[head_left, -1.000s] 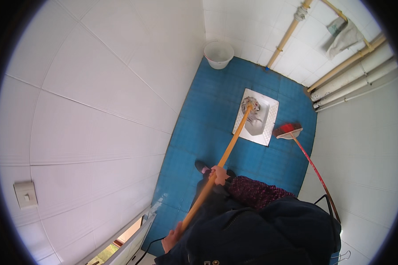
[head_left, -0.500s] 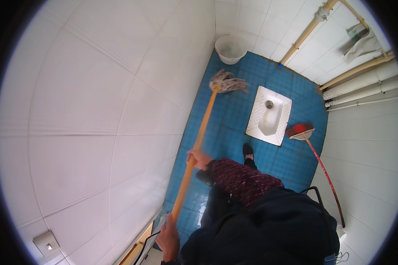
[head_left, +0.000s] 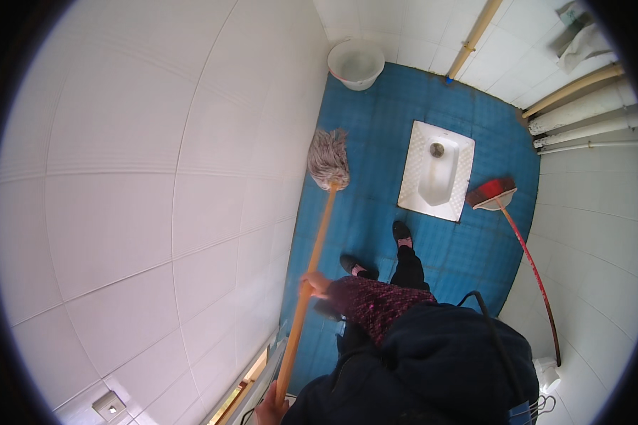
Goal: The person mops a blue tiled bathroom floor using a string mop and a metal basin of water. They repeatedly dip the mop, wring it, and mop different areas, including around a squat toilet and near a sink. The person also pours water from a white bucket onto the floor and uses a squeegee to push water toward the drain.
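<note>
A string mop with a long wooden handle lies along the left wall, its grey strands on the blue tiled floor and spread away from me. My right hand is wrapped round the middle of the handle; its arm, in a dark red speckled sleeve, crosses in front of my body. Farther back, at the lower edge of the picture, my left hand grips the handle's top end and is partly cut off. Both feet in dark shoes stand between the mop and the squat toilet.
In the far left corner stands a white bucket. Right of the toilet, a red broom rests on the floor, its red handle running back along the right wall. Pipes run at the far right corner. A door edge is at lower left.
The mop head has come back toward me and left, closer to the wall. Its strands pointed right before and now point away. Both hands keep their hold; the view has shifted slightly.
</note>
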`<state>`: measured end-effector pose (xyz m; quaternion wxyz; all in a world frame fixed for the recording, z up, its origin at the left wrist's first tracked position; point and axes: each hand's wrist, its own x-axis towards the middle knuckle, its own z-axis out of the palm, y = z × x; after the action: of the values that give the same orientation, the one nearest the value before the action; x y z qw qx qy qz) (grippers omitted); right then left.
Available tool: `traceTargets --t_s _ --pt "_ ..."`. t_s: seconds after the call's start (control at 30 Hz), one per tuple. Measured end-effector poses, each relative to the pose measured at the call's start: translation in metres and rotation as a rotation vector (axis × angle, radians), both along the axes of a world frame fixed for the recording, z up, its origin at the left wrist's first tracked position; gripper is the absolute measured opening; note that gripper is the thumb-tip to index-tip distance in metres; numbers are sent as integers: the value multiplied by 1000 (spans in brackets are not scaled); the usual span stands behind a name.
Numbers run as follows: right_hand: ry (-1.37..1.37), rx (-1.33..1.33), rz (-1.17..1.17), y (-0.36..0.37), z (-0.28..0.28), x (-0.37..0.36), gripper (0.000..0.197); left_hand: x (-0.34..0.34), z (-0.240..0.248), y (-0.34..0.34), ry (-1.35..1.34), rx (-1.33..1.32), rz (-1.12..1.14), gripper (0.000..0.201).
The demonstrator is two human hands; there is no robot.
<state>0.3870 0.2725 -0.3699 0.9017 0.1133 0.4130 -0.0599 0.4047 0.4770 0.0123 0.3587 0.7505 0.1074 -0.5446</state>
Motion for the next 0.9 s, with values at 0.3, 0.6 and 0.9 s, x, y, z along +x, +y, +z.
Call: traceTargets --t_s 0.3,0.6,0.9 --pt "262 -230 -29 -119 -24 -137 15 -45 -35 -111 -498 -38 -1124 60" --pt "391 -145 -167 -119 6 -226 15 -56 -52 -115 -520 99 -1444 58" --pt "414 -311 -554 -219 38 -309 15 -89 -71 -200 -675 -229 -1501 58"
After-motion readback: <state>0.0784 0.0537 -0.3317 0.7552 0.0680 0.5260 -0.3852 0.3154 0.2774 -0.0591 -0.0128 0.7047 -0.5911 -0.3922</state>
